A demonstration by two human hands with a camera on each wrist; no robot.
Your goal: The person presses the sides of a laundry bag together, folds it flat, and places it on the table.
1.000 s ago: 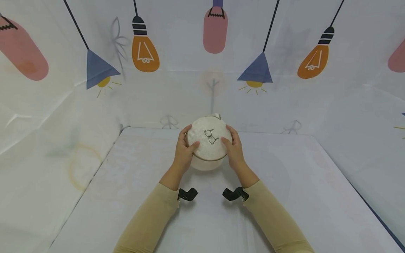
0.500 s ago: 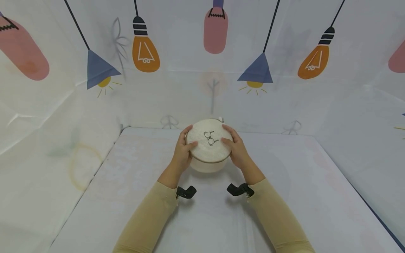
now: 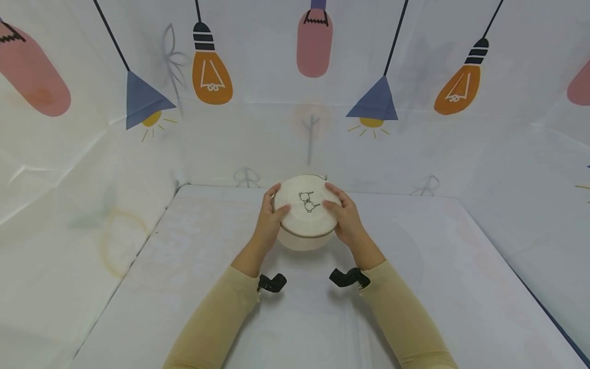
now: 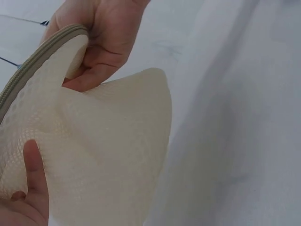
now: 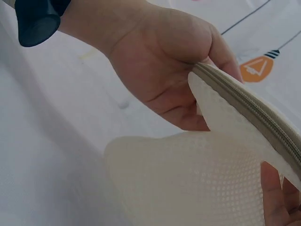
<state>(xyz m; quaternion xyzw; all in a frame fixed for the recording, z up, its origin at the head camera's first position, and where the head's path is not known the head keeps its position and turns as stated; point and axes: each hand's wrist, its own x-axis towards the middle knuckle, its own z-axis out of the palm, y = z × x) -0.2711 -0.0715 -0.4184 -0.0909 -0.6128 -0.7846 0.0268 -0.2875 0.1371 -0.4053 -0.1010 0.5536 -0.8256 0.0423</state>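
A cream mesh laundry bag [image 3: 306,223] with a dark line drawing on its round lid stands up from the table in the head view. Along the lid's rim runs a beige zipper [image 5: 254,110]. My left hand [image 3: 266,220] grips the left side, thumb on the lid and fingers round the edge. On the right side, my right hand [image 3: 346,218] holds it the same way. Below the rim, the mesh wall [image 4: 113,136] sags inward in the left wrist view. The undersides of both hands' fingers are partly hidden by the bag.
The white table [image 3: 207,318] spreads around the bag, with pale sheets printed with lamps and bulbs behind and beside it. A black wrist camera [image 3: 273,283] sits at the left cuff and another wrist camera [image 3: 349,277] at the right cuff.
The bag's lid has turned slightly clockwise and tipped flatter, its zipper end shifting right along the far edge. My right wrist has moved a little right. Both hands keep hold.
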